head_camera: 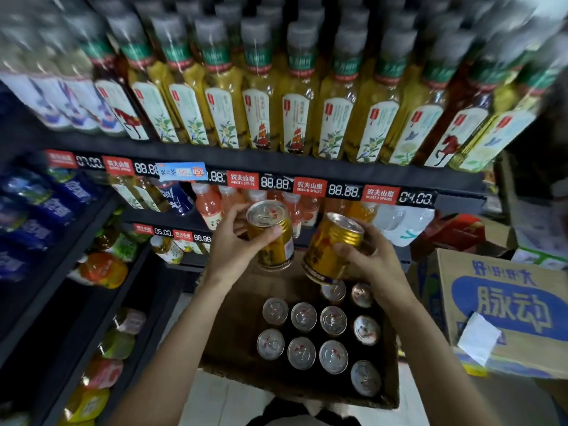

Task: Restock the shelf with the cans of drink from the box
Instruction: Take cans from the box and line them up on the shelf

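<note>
Shop aisle: black shelving [276, 161] with tiered rows of plastic tea bottles [261, 118] above red price tags. Near, an open brown cardboard box [390, 392] of silver-topped cans [302, 316]. Left hand [236, 241] grips one gold can [273, 238]; right hand [365, 256] grips another [330, 247], both above the box.

Black shelving [276, 162] stocked with rows of bottled tea [261, 96] and fronted by red price tags [309, 186] is seen above a pale tiled floor [227, 398], beside which a blue-printed cardboard carton [504, 305] is stacked at right.
</note>
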`<state>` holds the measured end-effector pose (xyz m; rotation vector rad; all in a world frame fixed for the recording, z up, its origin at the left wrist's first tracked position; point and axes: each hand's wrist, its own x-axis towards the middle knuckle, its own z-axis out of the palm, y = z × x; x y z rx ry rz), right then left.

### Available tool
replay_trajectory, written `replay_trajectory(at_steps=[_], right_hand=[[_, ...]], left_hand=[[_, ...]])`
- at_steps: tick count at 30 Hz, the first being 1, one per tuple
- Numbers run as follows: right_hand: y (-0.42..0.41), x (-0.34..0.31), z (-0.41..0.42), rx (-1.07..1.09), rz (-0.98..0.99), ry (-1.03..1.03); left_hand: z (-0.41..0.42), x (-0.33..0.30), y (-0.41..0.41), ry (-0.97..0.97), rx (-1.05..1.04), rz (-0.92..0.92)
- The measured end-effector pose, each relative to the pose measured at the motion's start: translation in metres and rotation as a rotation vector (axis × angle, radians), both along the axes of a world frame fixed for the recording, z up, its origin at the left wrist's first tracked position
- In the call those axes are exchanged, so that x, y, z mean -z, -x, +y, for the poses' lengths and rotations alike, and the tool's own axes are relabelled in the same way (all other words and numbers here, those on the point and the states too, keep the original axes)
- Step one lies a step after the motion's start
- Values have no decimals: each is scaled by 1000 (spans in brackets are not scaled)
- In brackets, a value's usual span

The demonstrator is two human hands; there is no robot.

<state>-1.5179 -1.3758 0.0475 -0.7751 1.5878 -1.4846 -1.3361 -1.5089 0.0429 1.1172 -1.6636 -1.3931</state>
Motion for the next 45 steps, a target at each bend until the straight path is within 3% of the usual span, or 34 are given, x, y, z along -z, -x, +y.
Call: replay_trajectory(at_steps=[14, 22, 29, 37, 41, 45], right_hand=[[39, -189, -12, -84, 403, 454], [53, -268, -38, -42, 500, 621], [78, -308, -75, 38, 576, 651], [122, -314, -119, 101, 596, 550], [137, -310, -125, 47, 708, 472], [149, -311, -121, -60, 688, 403]], left_hand=[[-9, -182, 48, 633, -45, 154], [-22, -262, 76, 720, -149, 262], [-49, -299, 107, 795, -237, 160], [-80, -313, 155, 765, -280, -31], [-92, -311, 168, 764, -282, -117], [-98, -308, 167, 781, -185, -179]])
